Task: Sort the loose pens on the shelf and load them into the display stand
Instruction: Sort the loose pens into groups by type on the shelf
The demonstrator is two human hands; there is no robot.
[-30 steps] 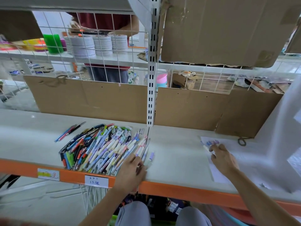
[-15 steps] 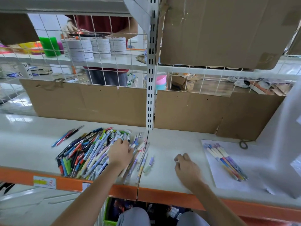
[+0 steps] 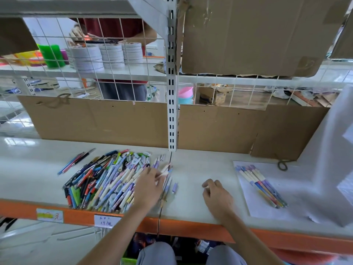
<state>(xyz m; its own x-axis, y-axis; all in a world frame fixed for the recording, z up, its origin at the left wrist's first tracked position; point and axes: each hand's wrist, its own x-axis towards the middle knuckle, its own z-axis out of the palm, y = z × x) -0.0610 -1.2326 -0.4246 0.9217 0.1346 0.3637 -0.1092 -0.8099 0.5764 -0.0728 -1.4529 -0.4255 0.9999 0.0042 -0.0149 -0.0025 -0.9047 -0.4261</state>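
Left hand (image 3: 150, 185) pinching pale pen (image 3: 164, 170) beside multicoloured plastic pen heap (image 3: 107, 180), lower left; right hand (image 3: 216, 196) loosely curled, empty. Risk: snagging neighbours, rolling pens off orange-edged white shelf (image 3: 191, 229).

One head-worn camera looks forward and down, close over the shelf's (image 3: 191, 169) orange front edge, toward its cardboard back.

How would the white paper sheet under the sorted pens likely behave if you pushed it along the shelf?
The paper sheet looks thin and flat, so it would probably buckle rather than slide stiffly. The sorted pens on it look round and may roll off. The shelf looks smooth, so it might slip easily.
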